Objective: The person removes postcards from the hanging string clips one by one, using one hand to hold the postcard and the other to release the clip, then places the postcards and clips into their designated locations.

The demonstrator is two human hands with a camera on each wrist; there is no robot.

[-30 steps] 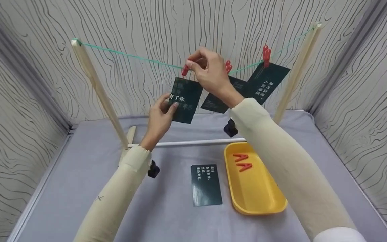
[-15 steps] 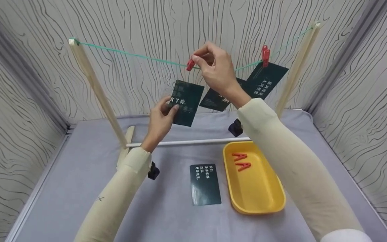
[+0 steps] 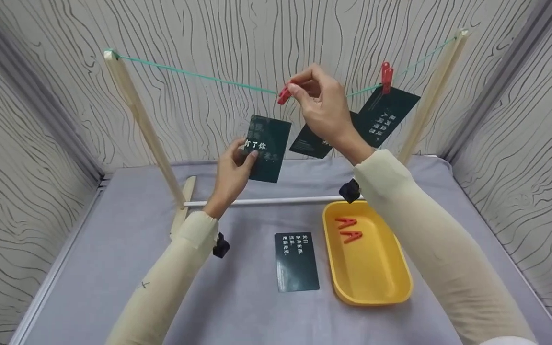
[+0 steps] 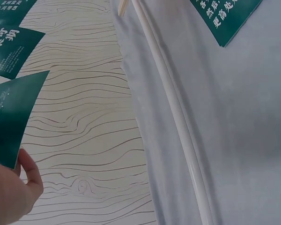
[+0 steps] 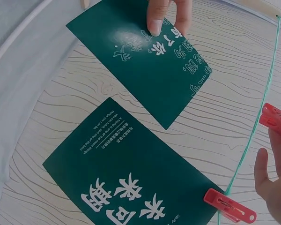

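Note:
My left hand [image 3: 233, 170] pinches a dark green printed card [image 3: 270, 158] by its left edge, thumb on the front. The card is below the green string [image 3: 199, 75], apart from it. With thumb and fingers, my right hand [image 3: 326, 108] pinches a red clothespin [image 3: 284, 94] right at the string, above and to the right of the card. In the right wrist view the held clothespin [image 5: 275, 119] overlaps the string's right side. A second card [image 5: 126, 164] hangs there from another red clothespin [image 5: 229, 205]; in the head view my right hand partly hides that card.
A third card [image 3: 391, 115] hangs from a clothespin [image 3: 387, 78] near the right wooden post [image 3: 436, 91]. The left post [image 3: 144, 129] holds the string's other end. On the cloth lie more green cards [image 3: 297, 268] and a yellow tray [image 3: 369, 287] containing two red clothespins [image 3: 351, 236].
My right hand has moved right along the string with the clothespin, widening the gap to the held card. My left hand has lowered the card slightly.

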